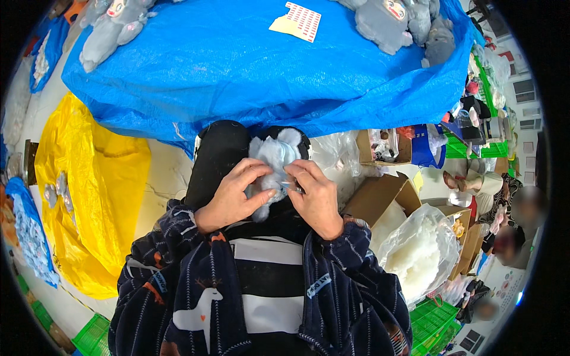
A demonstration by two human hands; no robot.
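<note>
A small grey-blue plush toy (274, 153) with rounded ears rests on my lap, between my black-clad knees. My left hand (237, 193) is closed on its left side, thumb and fingers pressing into the fur. At the toy's right side my right hand (314, 199) pinches with thumb and forefinger. A small, thin, shiny thing shows at those fingertips, too small to name. The toy's lower part is partly covered by my fingers.
A blue tarp (255, 65) spreads ahead, with grey plush toys (383, 24) and a label sheet (301, 22) on it. Left lies a yellow sheet (95, 207). Right are a cardboard box (383, 199), a bag of white stuffing (418, 255) and people farther off.
</note>
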